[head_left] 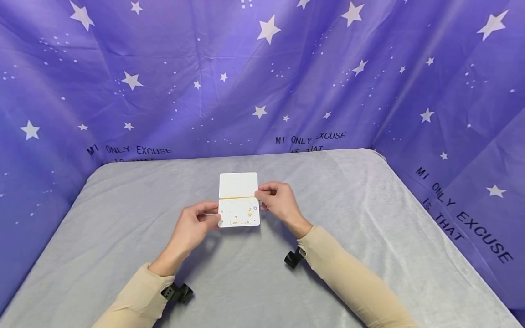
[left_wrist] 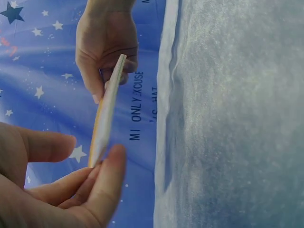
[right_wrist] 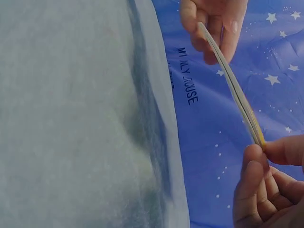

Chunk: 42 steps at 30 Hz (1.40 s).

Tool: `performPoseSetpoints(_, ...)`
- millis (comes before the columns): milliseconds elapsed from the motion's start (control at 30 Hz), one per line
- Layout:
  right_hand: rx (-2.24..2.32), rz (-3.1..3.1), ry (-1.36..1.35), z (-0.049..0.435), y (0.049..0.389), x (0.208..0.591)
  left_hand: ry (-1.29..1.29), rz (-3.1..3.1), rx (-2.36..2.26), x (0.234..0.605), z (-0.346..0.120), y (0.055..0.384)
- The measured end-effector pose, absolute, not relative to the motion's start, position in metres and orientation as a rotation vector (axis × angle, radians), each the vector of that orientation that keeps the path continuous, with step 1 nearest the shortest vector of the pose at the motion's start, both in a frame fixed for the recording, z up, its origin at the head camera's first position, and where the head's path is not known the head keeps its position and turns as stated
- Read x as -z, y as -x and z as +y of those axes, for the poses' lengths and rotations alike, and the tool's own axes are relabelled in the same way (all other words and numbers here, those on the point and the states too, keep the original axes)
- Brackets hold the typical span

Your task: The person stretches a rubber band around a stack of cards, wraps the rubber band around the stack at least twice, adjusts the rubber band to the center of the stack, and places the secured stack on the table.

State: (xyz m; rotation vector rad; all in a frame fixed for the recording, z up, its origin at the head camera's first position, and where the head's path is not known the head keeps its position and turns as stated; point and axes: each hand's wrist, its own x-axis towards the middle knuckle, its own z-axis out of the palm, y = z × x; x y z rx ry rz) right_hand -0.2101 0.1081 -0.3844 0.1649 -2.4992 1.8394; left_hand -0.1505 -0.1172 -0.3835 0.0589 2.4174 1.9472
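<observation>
A small white greeting card (head_left: 239, 212) is held up over the table, opened out into two panels with a yellow line at the fold. Its upper panel looks nearly blank; small flowers, hearts and orange lettering mark the lower one. My left hand (head_left: 192, 227) pinches the lower panel's left edge. At the right edge, close to the fold, my right hand (head_left: 280, 200) pinches it between thumb and fingers. Both wrist views show the card (left_wrist: 107, 114) nearly edge-on, stretched between the hands; several thin layers show along its edge (right_wrist: 232, 85).
Grey plush cloth (head_left: 254, 282) covers the table. Behind it and at both sides hangs a purple curtain (head_left: 229, 105) with white stars and black lettering. Small black cameras sit at the left cuff (head_left: 178, 293) and the right cuff (head_left: 294, 258).
</observation>
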Motion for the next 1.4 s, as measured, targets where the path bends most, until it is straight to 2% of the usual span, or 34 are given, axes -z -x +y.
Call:
performPoseSetpoints(700,-1.544,-2.889,-0.358,0.108,0.214,0.397,-0.108,2.443,-1.666,0.396,-0.121,0.156)
performPoseSetpoints(1400,-1.400,-3.010,-0.406,0.110,0.213,0.398,-0.082,2.474,-1.506,0.397,-0.121,0.154)
